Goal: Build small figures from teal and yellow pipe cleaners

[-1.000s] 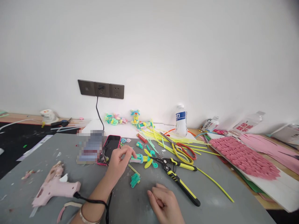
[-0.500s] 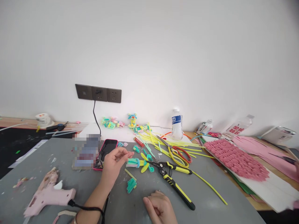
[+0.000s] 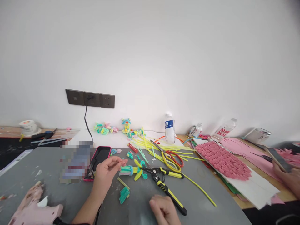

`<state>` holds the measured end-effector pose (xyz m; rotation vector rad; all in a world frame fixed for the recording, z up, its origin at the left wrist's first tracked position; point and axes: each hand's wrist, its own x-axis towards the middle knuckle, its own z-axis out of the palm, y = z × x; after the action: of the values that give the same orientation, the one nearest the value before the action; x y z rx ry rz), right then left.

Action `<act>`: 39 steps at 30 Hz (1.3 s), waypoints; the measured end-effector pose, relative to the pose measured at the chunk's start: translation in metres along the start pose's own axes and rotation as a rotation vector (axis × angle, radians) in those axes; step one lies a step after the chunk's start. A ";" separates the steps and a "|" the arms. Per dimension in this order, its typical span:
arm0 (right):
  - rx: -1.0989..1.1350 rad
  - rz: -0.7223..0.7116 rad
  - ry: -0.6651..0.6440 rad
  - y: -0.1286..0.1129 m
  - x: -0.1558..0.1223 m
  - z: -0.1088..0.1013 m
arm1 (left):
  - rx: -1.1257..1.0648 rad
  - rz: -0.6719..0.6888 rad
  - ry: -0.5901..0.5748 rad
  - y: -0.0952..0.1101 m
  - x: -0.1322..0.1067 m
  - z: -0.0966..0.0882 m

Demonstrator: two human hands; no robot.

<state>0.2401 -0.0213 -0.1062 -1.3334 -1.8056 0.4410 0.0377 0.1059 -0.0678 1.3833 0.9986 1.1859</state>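
Observation:
My left hand is raised over the grey mat, thumb and fingers pinched together; whatever lies between the fingertips is too small to make out. Just beyond those fingertips lies a teal and yellow pipe-cleaner figure with yellow leaf-like loops and teal curls. My right hand rests at the front as a loose fist with no object showing in it. Black and yellow wire strippers lie splayed between the hands and the scissors, jaws toward the figure. A teal folded pipe-cleaner piece lies nearer to me.
Yellow-green pipe cleaners are strewn behind the scissors. A pink-cased phone and a pink glue gun lie left. A plastic bottle stands near the wall. Pink woven work lies right, beside another person's hand holding a phone.
The view has turned slightly right, so things sit further left and lower. Another person's hand with a phone now shows at the right. My hands keep nearly the same poses.

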 end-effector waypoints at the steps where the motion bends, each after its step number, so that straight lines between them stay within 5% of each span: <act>1: 0.002 0.057 0.014 0.000 0.004 -0.013 | 0.002 0.000 0.000 0.000 0.000 0.000; 6: -0.067 0.268 0.193 0.013 0.049 -0.071 | -0.035 0.017 0.037 0.003 0.001 0.000; 13: -0.319 0.362 -0.125 0.055 0.126 -0.088 | -0.017 0.035 0.054 0.000 0.004 -0.003; 23: -0.539 0.616 -0.057 0.088 0.123 -0.132 | -0.022 0.082 0.064 0.006 0.003 0.003; 28: -0.602 0.661 -0.081 0.090 0.124 -0.123 | -0.024 0.046 0.071 0.004 0.003 0.001; 39: -0.530 0.420 -0.109 0.091 0.168 -0.080 | 0.007 0.103 0.055 0.008 0.004 0.002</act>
<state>0.3433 0.1504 -0.0532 -2.1103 -1.7972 0.2615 0.0402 0.1078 -0.0592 1.4283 0.9801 1.3041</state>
